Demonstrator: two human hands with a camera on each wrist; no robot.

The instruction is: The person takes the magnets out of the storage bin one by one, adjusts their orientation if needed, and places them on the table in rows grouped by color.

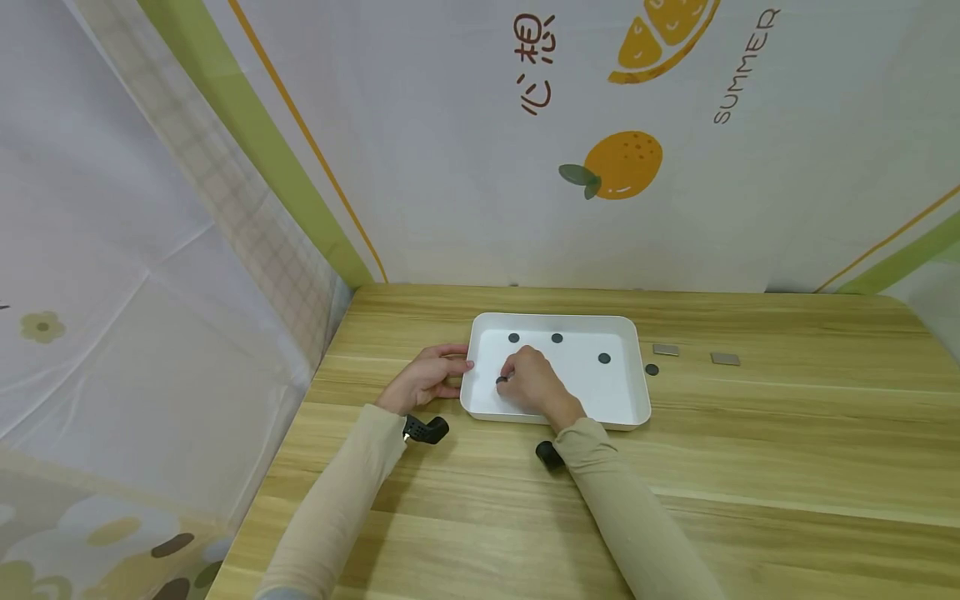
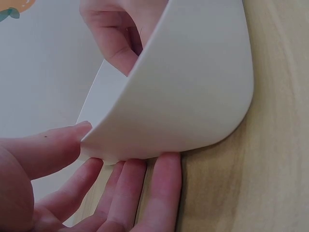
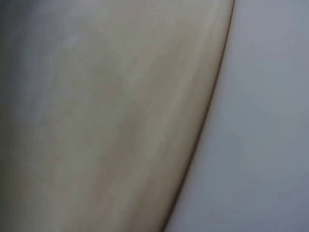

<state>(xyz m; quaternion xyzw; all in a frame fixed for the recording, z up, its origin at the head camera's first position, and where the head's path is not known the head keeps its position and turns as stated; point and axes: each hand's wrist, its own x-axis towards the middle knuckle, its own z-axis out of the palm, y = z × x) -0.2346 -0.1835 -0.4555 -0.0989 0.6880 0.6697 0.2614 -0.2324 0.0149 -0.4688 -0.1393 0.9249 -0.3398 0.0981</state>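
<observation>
A shallow white tray (image 1: 592, 396) with rounded corners lies on the wooden table. My left hand (image 1: 426, 379) holds its left end. In the left wrist view, the thumb sits at the rim while the other fingers reach to the underside of the tray wall (image 2: 193, 77). Inside the tray, the thumb and fingers of my right hand (image 1: 534, 382) pinch a small dark round disc (image 1: 502, 380) close over the tray floor. Behind that hand lie two similar discs, and another dark disc (image 1: 604, 358) lies towards the right. The right wrist view catches only blurred table and white tray surface.
Just right of the tray, one more dark disc (image 1: 652, 370) lies on the table (image 1: 787, 450). Two flat grey rectangular pieces, one nearer (image 1: 665, 350) and one farther right (image 1: 725, 359), lie beyond it. A printed white curtain (image 1: 465, 167) hangs behind the table.
</observation>
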